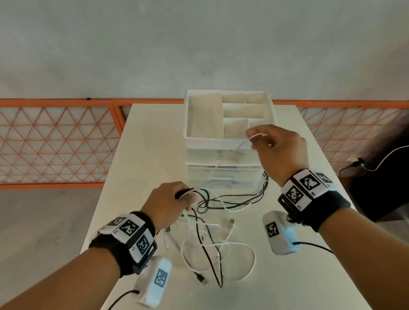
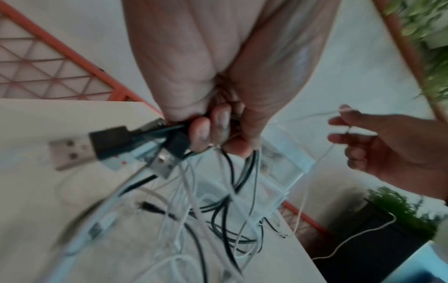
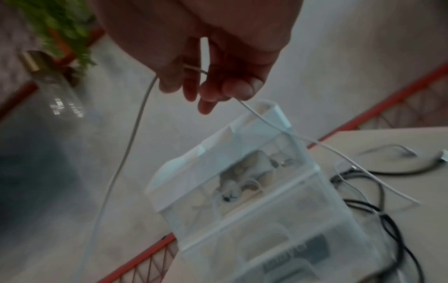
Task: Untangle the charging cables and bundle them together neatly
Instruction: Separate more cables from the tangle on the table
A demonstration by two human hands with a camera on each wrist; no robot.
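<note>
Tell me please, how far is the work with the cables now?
Early to middle stage. Done: the left hand grips several plug ends gathered together. In hand: the right hand pinches one white cable and holds it raised above the table, apart from the rest. Left: black and white cables lie crossed in loose loops on the table, and nothing is bundled yet.

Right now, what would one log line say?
left hand: grips cable bundle | right hand: pinches white cable, raised | cables tangled
</note>
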